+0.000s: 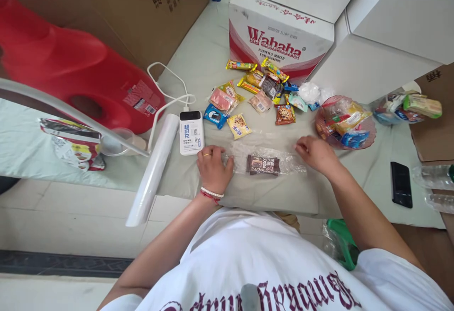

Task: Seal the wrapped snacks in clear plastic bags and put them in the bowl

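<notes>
On the table before me lies a brown cocoa snack packet (pixel 263 165), on a crinkled sheet of clear plastic film (pixel 292 165). At the film's left end rests my left hand (pixel 213 169), its thumb apart from its bent fingers and nothing visibly gripped. My right hand (pixel 317 155) is above the film's right end with the fingertips drawn together. Whether they pinch the film's edge is too faint to make out. Just behind the film is a yellow cookie packet (pixel 239 126). A white power bank (pixel 192 133) lies beyond my left fingers.
A roll of clear film (pixel 152 171) reaches over the table's front edge. Several wrapped snacks (pixel 251 84) are heaped before a Wahaha box (pixel 280 37). A pink bowl (pixel 369 136) of snacks, a black phone (pixel 401 184) and a large red jug (pixel 71 60) stand around.
</notes>
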The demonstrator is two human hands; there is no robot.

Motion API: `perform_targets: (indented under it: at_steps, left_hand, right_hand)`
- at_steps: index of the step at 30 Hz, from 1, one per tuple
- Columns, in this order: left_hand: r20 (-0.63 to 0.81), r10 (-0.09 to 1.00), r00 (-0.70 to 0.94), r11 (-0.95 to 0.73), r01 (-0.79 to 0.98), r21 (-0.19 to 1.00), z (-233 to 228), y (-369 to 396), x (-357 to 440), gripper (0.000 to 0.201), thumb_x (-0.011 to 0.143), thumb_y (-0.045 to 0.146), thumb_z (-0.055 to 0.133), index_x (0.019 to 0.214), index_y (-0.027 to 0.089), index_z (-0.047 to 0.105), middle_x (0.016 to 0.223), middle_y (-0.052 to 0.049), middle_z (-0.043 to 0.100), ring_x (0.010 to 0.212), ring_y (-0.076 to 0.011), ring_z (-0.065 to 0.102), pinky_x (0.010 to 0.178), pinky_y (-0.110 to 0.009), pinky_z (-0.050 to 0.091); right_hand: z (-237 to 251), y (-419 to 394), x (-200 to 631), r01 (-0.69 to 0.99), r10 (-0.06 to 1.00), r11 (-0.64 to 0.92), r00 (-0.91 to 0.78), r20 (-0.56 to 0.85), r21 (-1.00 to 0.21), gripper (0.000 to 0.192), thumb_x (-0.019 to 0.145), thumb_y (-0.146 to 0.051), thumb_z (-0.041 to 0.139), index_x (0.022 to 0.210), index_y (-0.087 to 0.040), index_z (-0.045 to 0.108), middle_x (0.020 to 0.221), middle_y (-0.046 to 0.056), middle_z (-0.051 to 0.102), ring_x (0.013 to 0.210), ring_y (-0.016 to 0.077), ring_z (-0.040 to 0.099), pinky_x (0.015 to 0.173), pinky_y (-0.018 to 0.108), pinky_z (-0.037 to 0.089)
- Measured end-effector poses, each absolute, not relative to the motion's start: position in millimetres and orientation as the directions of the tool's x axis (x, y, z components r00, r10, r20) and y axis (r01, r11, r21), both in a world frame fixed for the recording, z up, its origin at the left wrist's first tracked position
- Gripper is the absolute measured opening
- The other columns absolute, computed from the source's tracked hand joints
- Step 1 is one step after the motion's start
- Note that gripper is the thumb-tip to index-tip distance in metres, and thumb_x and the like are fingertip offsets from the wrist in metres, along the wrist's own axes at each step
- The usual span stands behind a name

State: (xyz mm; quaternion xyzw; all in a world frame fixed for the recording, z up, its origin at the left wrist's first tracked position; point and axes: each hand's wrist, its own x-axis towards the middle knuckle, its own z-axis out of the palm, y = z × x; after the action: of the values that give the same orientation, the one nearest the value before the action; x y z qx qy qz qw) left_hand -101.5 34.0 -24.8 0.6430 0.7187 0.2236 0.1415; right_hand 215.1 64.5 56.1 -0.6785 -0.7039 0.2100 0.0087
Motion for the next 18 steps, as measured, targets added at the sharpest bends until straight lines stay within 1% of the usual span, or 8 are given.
perform_targets:
  at_steps: [2,3,6,8,10,12,15,18]
  left_hand:
    - [0.067,0.988,-0.137,0.085,0.86,0.502,-25.0,35.5,-94.9,0.04,0.092,0.04,0.059,0.124,0.015,0.063,0.128,-0.02,0.061,0.122,-0.0391,0.055,0.1,-0.056,0.046]
    - [0.067,0.988,-0.136,0.083,0.858,0.507,-25.4,36.1,-92.2,0.048,0.093,0.042,0.059,0.132,0.014,0.059,0.13,-0.021,0.061,0.123,-0.0395,0.055,0.101,-0.056,0.046]
    - [0.078,0.987,-0.137,0.082,0.867,0.492,-26.5,39.4,-86.3,0.072,0.091,0.049,0.063,0.15,0.012,0.044,0.133,-0.022,0.061,0.122,-0.0405,0.057,0.1,-0.054,0.047]
    - [0.048,0.99,-0.136,0.1,0.885,0.454,-26.0,43.0,-84.4,0.077,0.089,0.048,0.067,0.152,0.012,0.043,0.13,-0.022,0.063,0.12,-0.0403,0.058,0.099,-0.053,0.047]
    - [0.0,0.993,-0.12,0.109,0.899,0.424,-24.6,47.2,-83.9,0.069,0.088,0.047,0.067,0.146,0.012,0.051,0.125,-0.021,0.064,0.119,-0.0403,0.059,0.098,-0.052,0.047]
    - [-0.03,0.994,-0.105,0.107,0.898,0.427,-23.3,50.8,-85.6,0.054,0.088,0.045,0.067,0.133,0.015,0.063,0.12,-0.019,0.066,0.118,-0.0401,0.058,0.097,-0.052,0.047]
    - [-0.038,0.993,-0.113,0.117,0.852,0.51,-21.7,53.0,-94.0,0.028,0.086,0.033,0.064,0.109,0.018,0.074,0.113,-0.015,0.066,0.114,-0.0368,0.06,0.097,-0.05,0.047]
    - [-0.025,0.996,-0.086,0.082,0.755,0.651,-15.9,49.7,-108.0,0.016,0.081,0.024,0.062,0.091,0.019,0.074,0.105,-0.012,0.066,0.106,-0.0307,0.063,0.096,-0.044,0.048]
  right_hand:
    - [63.5,80.3,198.4,0.966,0.984,0.141,-0.161,-0.075,-0.215,0.041,0.098,-0.051,0.054,0.123,-0.022,0.069,0.126,0.018,0.067,0.115,0.0348,0.06,0.092,0.045,0.05]
    - [63.9,90.5,187.4,0.954,0.973,0.213,-0.227,-0.042,-0.211,0.049,0.097,-0.052,0.057,0.134,-0.02,0.064,0.135,0.019,0.063,0.125,0.0366,0.055,0.098,0.047,0.048]
    - [56.7,121.8,154.1,0.93,0.927,0.288,-0.331,-0.178,-0.229,0.073,0.087,-0.051,0.072,0.146,-0.011,0.055,0.13,0.021,0.067,0.127,0.0376,0.054,0.1,0.044,0.047]
    - [53.0,133.1,138.8,0.927,0.873,0.264,-0.347,-0.341,-0.268,0.057,0.088,-0.039,0.072,0.137,-0.012,0.064,0.11,0.015,0.074,0.108,0.0316,0.064,0.09,0.036,0.049]
    - [54.5,129.1,131.9,0.877,0.785,0.326,-0.459,-0.415,-0.353,0.036,0.094,-0.029,0.063,0.127,-0.018,0.073,0.099,0.008,0.076,0.091,0.0236,0.067,0.082,0.03,0.047]
    - [58.7,109.4,132.5,0.775,0.669,0.486,-0.628,-0.398,-0.404,0.035,0.099,-0.024,0.055,0.127,-0.025,0.075,0.097,0.006,0.075,0.088,0.0205,0.066,0.08,0.028,0.046]
    - [59.7,65.2,141.2,0.665,0.546,0.682,-0.74,-0.392,-0.305,0.048,0.1,-0.015,0.049,0.143,-0.029,0.065,0.097,0.008,0.072,0.095,0.0229,0.062,0.077,0.028,0.044]
    - [49.2,28.5,151.5,0.69,0.598,0.703,-0.705,-0.381,-0.173,0.062,0.098,-0.006,0.046,0.155,-0.03,0.052,0.102,0.012,0.066,0.101,0.0251,0.056,0.079,0.03,0.044]
